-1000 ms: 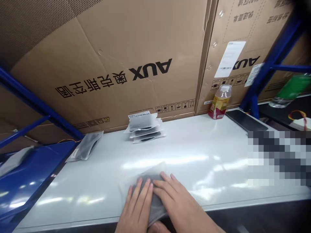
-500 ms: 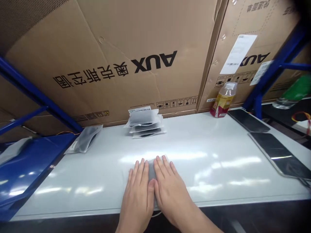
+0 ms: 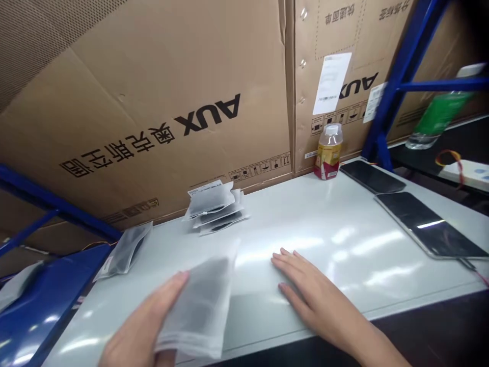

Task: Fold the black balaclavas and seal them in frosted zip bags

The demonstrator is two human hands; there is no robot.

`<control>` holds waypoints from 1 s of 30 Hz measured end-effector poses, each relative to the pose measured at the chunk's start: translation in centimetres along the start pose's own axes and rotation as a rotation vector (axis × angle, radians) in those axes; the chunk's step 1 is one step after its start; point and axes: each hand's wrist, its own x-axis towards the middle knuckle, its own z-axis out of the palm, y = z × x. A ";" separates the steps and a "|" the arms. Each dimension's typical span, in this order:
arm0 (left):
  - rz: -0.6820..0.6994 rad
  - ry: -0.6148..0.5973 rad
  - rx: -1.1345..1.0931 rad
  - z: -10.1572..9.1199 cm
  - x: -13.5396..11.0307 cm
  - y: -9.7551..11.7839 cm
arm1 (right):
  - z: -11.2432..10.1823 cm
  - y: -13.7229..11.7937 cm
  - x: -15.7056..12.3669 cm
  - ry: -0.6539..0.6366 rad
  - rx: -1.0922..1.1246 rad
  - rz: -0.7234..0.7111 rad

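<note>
My left hand (image 3: 147,321) grips the left side of a frosted zip bag (image 3: 202,300) with something dark grey inside, raised off the white tabletop near its front edge. The bag is blurred a little by motion. To its right, my right hand (image 3: 309,293) rests over the tabletop with fingers stretched out and holds nothing. Beyond the hands lies a stack of similar frosted zip bags (image 3: 216,206) against the cardboard. Another such bag (image 3: 128,250) lies by itself at the back left.
Large cardboard boxes (image 3: 153,76) stand behind the white table (image 3: 275,214). A yellow-red bottle (image 3: 329,153) stands at the back, with a dark phone (image 3: 372,176) and a second phone (image 3: 431,224) at right. Blue posts (image 3: 397,76) frame both sides; a green bottle (image 3: 439,114) leans beyond.
Both hands were pressed flat on the bag; now the left hand has lifted it leftward and the right hand has moved away to the right. The view has turned slightly right.
</note>
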 end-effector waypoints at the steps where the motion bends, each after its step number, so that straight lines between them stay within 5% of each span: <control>1: -0.048 0.082 0.035 -0.6 2.4 -1.1 | 0.0 -0.1 0.1 0.012 -0.008 -0.018; 4: -0.048 0.183 0.111 0.6 11.2 -3.9 | -0.3 -0.3 0.4 0.017 -0.023 -0.043; 7: -0.066 -0.039 0.067 5.3 18.5 -6.6 | -0.7 -0.4 0.6 0.012 -0.007 -0.054; 10: -0.096 -0.180 0.005 9.8 21.5 -8.4 | -1.0 -0.5 0.6 0.035 0.026 -0.049; 13: -0.130 -0.171 -0.025 10.6 20.1 -7.7 | -1.1 -0.5 0.6 0.041 0.056 -0.044; 17: -0.139 -0.033 -0.122 8.3 13.3 -1.4 | -1.4 -0.6 0.6 0.011 0.054 -0.025; 21: 0.015 -0.278 -0.205 9.4 5.1 7.0 | -1.5 -1.0 1.1 -0.083 -0.017 -0.028; 23: -0.050 -0.312 -0.151 10.9 2.7 9.6 | -1.3 -1.4 1.5 -0.147 -0.070 -0.036; 30: -0.055 -0.286 -0.106 12.2 2.2 10.6 | 0.0 -1.8 2.2 -0.227 -0.222 -0.063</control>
